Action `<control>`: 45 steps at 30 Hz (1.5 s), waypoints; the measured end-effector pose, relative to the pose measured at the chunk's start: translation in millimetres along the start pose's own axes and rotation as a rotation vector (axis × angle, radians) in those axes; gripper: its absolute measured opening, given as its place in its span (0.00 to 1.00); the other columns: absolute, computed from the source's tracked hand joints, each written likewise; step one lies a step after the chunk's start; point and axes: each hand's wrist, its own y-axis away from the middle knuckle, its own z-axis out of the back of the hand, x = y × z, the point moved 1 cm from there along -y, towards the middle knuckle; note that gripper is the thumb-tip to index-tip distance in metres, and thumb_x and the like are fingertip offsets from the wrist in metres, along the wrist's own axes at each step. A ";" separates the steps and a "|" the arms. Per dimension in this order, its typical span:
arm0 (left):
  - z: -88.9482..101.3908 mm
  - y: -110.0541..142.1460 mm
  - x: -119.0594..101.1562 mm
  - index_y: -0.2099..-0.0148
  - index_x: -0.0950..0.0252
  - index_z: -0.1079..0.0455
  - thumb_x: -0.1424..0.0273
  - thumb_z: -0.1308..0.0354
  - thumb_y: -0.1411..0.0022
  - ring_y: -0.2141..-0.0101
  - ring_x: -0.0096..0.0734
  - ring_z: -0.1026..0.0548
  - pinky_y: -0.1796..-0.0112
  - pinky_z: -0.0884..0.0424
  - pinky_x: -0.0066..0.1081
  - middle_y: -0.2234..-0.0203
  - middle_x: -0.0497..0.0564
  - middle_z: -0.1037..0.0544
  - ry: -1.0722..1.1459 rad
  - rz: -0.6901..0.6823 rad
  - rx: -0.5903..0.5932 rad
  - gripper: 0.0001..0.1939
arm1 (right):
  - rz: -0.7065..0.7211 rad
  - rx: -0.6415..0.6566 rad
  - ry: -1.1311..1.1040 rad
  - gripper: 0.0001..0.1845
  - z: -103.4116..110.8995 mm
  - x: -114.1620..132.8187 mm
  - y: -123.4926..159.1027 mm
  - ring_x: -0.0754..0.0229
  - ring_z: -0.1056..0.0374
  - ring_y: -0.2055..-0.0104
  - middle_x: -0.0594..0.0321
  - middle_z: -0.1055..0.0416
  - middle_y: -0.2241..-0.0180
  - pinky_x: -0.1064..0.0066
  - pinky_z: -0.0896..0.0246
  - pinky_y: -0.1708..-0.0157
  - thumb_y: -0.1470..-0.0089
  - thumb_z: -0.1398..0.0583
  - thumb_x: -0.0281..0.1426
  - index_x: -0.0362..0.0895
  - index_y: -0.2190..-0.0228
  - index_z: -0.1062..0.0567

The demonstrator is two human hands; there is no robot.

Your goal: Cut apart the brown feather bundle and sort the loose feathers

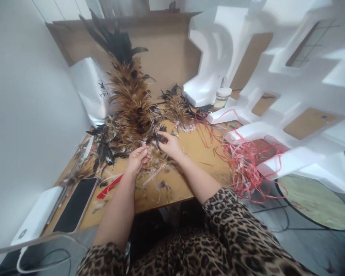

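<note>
My left hand [137, 159] is curled shut on the base of a bunch of brown and black feathers [149, 143] at the middle of the wooden table [189, 149]. My right hand [170, 145] pinches a dark feather [156, 135] just beside it, fingers closed. Both hands sit at the foot of a tall brown feather duster [129, 90] with black tips that stands up behind them. Loose feathers and pale string scraps lie around the hands.
A smaller feather bundle [176, 107] lies behind. Red string [244, 161] is tangled at the right. White foam shapes [290, 96] stand at the right, a small jar [222, 97] beside them. A phone [76, 205], red scissors [109, 188] and a white box [36, 218] lie at the left.
</note>
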 end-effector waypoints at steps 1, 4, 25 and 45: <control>0.2 0.0 0.5 0.60 0.68 0.28 0.69 0.34 0.53 0.77 0.19 0.32 0.83 0.44 0.17 0.75 0.49 0.27 -0.008 0.000 0.008 0.16 | -0.018 -0.003 -0.003 0.25 0.7 1.4 0.4 0.65 0.36 0.73 0.63 0.27 0.72 0.73 0.37 0.68 0.56 0.38 0.39 0.42 0.55 0.25; 0.4 0.3 1.4 0.60 0.68 0.28 0.68 0.34 0.52 0.77 0.19 0.31 0.83 0.43 0.18 0.74 0.49 0.26 -0.024 -0.002 0.045 0.15 | -0.027 0.020 -0.016 0.27 2.2 5.5 0.9 0.67 0.38 0.75 0.63 0.27 0.70 0.73 0.37 0.69 0.56 0.38 0.38 0.43 0.53 0.27; -5.4 1.1 4.4 0.63 0.70 0.28 0.63 0.35 0.52 0.79 0.21 0.32 0.82 0.44 0.21 0.77 0.51 0.26 -0.210 0.011 0.098 0.17 | -0.060 -0.190 -0.125 0.29 11.8 2.6 -10.5 0.67 0.42 0.77 0.64 0.30 0.72 0.73 0.40 0.74 0.58 0.37 0.43 0.42 0.54 0.27; -4.5 -0.6 5.7 0.64 0.69 0.28 0.63 0.35 0.54 0.79 0.22 0.31 0.81 0.42 0.21 0.76 0.52 0.25 -0.260 0.016 0.099 0.16 | -0.034 -0.351 -0.104 0.31 39.9 0.3 -28.7 0.57 0.33 0.57 0.56 0.28 0.59 0.62 0.38 0.51 0.58 0.36 0.42 0.43 0.51 0.29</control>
